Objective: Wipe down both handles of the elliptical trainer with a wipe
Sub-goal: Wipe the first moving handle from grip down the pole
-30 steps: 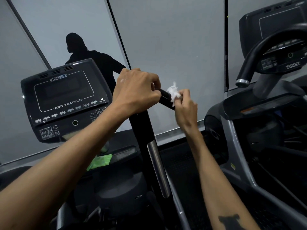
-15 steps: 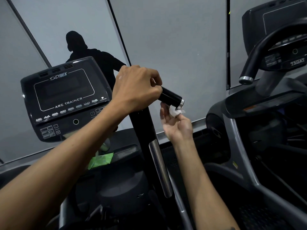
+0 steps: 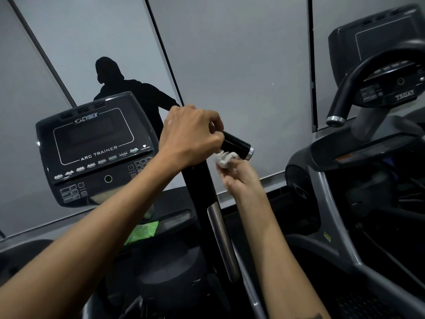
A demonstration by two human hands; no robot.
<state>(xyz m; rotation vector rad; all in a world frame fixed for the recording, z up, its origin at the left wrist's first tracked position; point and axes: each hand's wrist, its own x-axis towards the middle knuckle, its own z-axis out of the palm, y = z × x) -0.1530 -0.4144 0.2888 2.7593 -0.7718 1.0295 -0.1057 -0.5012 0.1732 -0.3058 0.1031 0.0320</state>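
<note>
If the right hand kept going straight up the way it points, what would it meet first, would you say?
Most likely the black handle: the right hand holds the wipe just under it, seemingly touching already, though depth is uncertain.

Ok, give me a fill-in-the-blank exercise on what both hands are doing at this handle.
1. The left hand grips the black ____ of the trainer.
2. The right hand pinches a crumpled white ____.
3. The wipe touches the handle from ____.
4. The console reads CYBEX ARC ____.

Missing words: handle; wipe; below; TRAINER
</note>
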